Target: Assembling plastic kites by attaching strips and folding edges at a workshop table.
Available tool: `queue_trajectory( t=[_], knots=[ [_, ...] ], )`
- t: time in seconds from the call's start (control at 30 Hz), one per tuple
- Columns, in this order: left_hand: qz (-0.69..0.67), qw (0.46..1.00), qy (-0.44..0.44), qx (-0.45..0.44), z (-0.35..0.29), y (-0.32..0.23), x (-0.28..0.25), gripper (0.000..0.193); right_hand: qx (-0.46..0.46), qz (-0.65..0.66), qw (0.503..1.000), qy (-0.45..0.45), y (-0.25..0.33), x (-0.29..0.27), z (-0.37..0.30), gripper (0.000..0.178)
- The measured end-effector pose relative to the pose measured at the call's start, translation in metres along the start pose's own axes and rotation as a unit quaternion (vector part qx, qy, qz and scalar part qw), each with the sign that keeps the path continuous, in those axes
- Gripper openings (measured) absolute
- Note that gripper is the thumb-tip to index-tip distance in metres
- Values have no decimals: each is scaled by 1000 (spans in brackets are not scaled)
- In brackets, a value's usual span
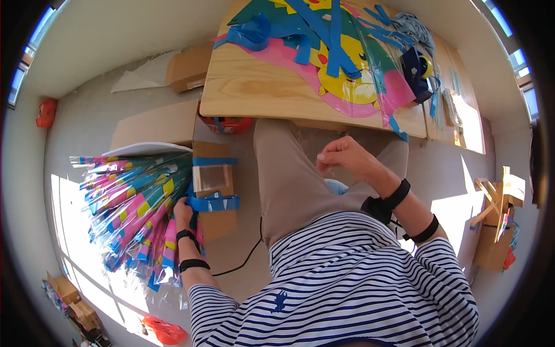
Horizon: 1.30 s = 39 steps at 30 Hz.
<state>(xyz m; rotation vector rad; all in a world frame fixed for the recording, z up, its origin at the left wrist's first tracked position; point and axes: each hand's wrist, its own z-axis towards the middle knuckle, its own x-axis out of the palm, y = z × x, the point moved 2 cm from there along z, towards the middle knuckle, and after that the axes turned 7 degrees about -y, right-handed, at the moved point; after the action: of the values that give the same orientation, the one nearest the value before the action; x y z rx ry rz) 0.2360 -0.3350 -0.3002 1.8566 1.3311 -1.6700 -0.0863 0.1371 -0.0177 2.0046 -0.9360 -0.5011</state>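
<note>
My left hand (182,214) reaches down to the right side of a large fanned bundle of rolled plastic sheets (130,211), pink, blue, green and yellow. Its fingers are partly hidden among the rolls, so I cannot see whether they grip one. Close by is a cardboard box (218,222) with blue strips across it. My right hand (341,156) hovers over my lap with its fingers curled in and nothing visible in them. On the wooden table (254,87) lies a flat clear sheet printed with yellow cartoon figures (352,84), several blue strips (334,40) over it.
A dark blue tape dispenser (417,75) with yellow tape stands at the table's right, near a grey-blue cloth (413,29). Flattened cardboard (153,124) lies on the left floor. A red bag (165,331) rests behind the bundle; more cardboard (491,246) stands at the right wall.
</note>
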Motion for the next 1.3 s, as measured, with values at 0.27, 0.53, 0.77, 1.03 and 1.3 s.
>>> queue_trajectory(
  t=[0.27,0.53,0.77,1.03,1.3],
  knots=[
    [-49,978,-152,137,0,-148,-106,27,-88,-105,972,-188,2,-105,22,24],
    [-198,931,-86,296,29,-378,-151,27,-122,-325,849,-398,65,-169,101,43],
    [-268,891,75,360,27,-537,-83,28,-71,-427,779,-454,92,-172,175,75],
    [-192,922,78,325,34,-640,-21,23,3,-402,833,-379,91,-204,195,58],
    [-49,942,6,332,14,-678,-12,24,8,-390,847,-361,77,-217,190,43]
  ],
)
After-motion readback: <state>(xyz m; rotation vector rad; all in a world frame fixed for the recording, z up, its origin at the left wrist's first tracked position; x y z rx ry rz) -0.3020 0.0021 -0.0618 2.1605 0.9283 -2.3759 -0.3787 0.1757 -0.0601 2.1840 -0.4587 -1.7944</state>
